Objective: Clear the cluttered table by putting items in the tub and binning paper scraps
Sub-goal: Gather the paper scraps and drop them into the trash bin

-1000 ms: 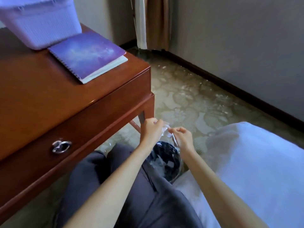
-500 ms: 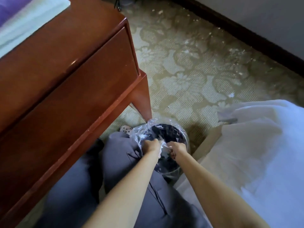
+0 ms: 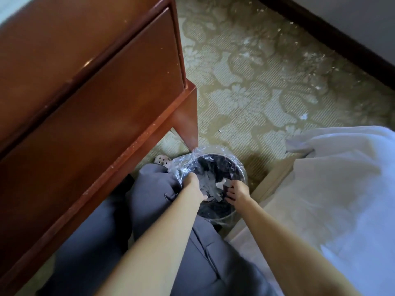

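A small black bin (image 3: 240, 167) with a clear plastic liner (image 3: 181, 165) stands on the carpet by the table leg. Both my hands are over its mouth. My left hand (image 3: 193, 184) dips in at the near left rim, and its fingers are hidden behind the back of the hand. At the near right rim my right hand (image 3: 237, 192) has its fingers spread and relaxed. Several pale paper scraps (image 3: 210, 185) lie loose between the two hands, inside the bin.
The wooden table (image 3: 96, 92) with its drawer front fills the left, and its leg (image 3: 188, 124) stands just behind the bin. My grey-trousered knees (image 3: 154, 189) are under the table edge. A white bedsheet (image 3: 342, 189) lies at the right. Small bits speckle the patterned carpet (image 3: 256, 92).
My view tilted down, so the tub and notebook left the frame. Both hands dropped from above the bin into its mouth, and the scraps they held together now lie loose between them.
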`<state>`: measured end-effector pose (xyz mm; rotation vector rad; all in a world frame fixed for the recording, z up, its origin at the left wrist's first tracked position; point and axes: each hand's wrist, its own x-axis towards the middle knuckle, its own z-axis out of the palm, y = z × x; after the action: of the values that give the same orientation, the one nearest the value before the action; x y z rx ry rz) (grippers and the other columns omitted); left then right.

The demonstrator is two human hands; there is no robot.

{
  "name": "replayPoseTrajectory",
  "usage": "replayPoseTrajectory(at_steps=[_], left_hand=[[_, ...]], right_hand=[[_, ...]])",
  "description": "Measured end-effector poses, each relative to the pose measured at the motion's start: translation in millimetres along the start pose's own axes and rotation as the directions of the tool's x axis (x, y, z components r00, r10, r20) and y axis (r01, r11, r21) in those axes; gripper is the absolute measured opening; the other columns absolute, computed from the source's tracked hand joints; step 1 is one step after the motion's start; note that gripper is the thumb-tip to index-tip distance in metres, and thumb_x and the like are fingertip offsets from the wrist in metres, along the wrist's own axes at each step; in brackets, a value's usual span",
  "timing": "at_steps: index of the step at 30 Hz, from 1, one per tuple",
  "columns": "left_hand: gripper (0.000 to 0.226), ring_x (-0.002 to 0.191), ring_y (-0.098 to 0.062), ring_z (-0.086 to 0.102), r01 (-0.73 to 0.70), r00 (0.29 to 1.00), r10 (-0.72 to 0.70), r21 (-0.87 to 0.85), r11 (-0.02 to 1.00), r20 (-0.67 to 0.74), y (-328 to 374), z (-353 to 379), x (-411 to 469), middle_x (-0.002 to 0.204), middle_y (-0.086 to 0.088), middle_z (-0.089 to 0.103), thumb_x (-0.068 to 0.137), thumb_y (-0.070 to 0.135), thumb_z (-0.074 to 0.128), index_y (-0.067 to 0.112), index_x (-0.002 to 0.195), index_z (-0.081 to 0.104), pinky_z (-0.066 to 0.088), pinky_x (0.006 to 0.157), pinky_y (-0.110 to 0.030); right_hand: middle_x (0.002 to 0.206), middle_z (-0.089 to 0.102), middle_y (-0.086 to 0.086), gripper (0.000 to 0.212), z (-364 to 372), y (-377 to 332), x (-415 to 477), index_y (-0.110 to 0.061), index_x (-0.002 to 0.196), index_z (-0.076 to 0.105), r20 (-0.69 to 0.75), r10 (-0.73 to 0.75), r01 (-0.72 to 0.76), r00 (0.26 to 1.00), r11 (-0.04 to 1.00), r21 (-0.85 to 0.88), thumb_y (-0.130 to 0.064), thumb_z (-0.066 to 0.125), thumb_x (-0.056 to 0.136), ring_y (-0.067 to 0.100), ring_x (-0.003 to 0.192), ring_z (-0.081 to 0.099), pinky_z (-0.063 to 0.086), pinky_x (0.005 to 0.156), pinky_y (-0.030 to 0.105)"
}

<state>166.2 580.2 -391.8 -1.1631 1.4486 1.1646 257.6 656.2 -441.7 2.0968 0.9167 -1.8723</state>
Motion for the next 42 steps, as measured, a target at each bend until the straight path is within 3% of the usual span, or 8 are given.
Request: replayPoseTrajectory(at_steps=[2,6,9,13,19,25,33,42], left_hand=[[0.045,0.139,-0.035,0.026,-0.037,0.999,0.037,-0.008,0.999,0.003,0,-1,-12,0.154,-0.011,0.022,0.102,0.023,0.028,0.009,0.144,0.032,0.033,0.109,-0.055],[0.047,0.14,-0.033,0.026,-0.123,0.991,0.122,0.009,0.992,0.058,-5,-10,-39,0.155,-0.012,0.022,0.101,0.031,0.032,0.012,0.144,0.034,0.039,0.105,-0.052],[0.046,0.133,-0.031,0.035,-0.249,0.963,0.241,0.055,0.967,0.123,-7,-22,-63,0.148,-0.012,0.032,0.1,0.029,0.039,0.012,0.142,0.034,0.043,0.102,-0.046],[0.016,0.088,-0.022,0.05,-0.504,0.857,0.466,0.169,0.847,0.221,-6,-45,-110,0.091,-0.009,0.051,0.096,0.014,0.042,0.009,0.101,0.056,0.049,0.082,-0.035],[0.02,0.094,-0.023,0.064,-0.88,0.371,0.924,0.351,0.32,0.088,-11,-124,-207,0.095,-0.004,0.07,0.091,0.019,0.047,0.02,0.089,0.067,0.05,0.084,-0.03],[0.02,0.088,-0.023,0.068,-0.925,0.013,0.98,0.369,0.086,-0.197,-32,-255,-275,0.09,-0.003,0.073,0.091,0.018,0.048,0.025,0.08,0.063,0.054,0.085,-0.038],[0.024,0.107,-0.016,0.059,-0.812,-0.1,0.829,0.526,0.251,-0.55,-60,-432,-298,0.114,-0.001,0.066,0.097,0.022,0.044,0.015,0.108,0.064,0.041,0.081,-0.021],[0.053,0.143,-0.033,0.02,-0.488,0.012,0.646,0.559,0.67,-0.763,-63,-593,-261,0.153,-0.014,0.026,0.097,0.034,0.042,0.017,0.145,0.029,0.028,0.112,-0.044]], right_hand=[[0.112,0.064,0.014,0.031,-3,-1,-5,-0.004,0.122,0.053,0.011,-0.026,0.026,1.0,1.0,0.011,-0.012,0.036,0.098,0.032,0.111,0.057,0.048,0.091,0.035],[0.054,0.039,0.0,0.022,-5,-5,-22,-0.016,0.072,0.046,0.021,-0.106,0.108,0.994,0.991,-0.081,-0.011,0.039,0.093,0.015,0.049,0.031,0.029,0.045,0.023],[0.065,0.054,0.007,0.019,-8,-5,-48,-0.008,0.073,0.058,0.044,-0.287,0.288,0.957,0.919,-0.27,-0.012,0.046,0.087,0.023,0.062,0.05,0.048,0.062,0.033],[0.099,0.07,0.015,0.023,-5,-10,-117,-0.006,0.101,0.065,0.178,-0.645,0.647,0.743,0.625,-0.438,-0.014,0.048,0.088,0.03,0.095,0.063,0.05,0.09,0.041],[0.081,0.068,0.001,0.017,17,-5,-253,-0.011,0.091,0.066,0.349,-0.916,0.97,0.197,0.13,-0.205,-0.008,0.05,0.086,0.019,0.077,0.063,0.047,0.072,0.031],[0.071,0.067,-0.002,0.018,63,39,-373,-0.014,0.08,0.064,0.522,-0.849,0.995,-0.087,-0.047,0.09,-0.002,0.051,0.083,0.017,0.071,0.066,0.048,0.069,0.026],[0.079,0.069,-0.001,0.016,167,142,-467,-0.016,0.082,0.065,0.775,-0.531,0.935,-0.343,-0.271,0.228,-0.007,0.051,0.086,0.017,0.076,0.064,0.047,0.07,0.027],[0.118,0.059,0.008,0.024,285,250,-521,-0.01,0.111,0.061,0.937,-0.078,0.837,-0.341,-0.48,0.264,-0.011,0.05,0.089,0.02,0.104,0.059,0.045,0.089,0.027]])
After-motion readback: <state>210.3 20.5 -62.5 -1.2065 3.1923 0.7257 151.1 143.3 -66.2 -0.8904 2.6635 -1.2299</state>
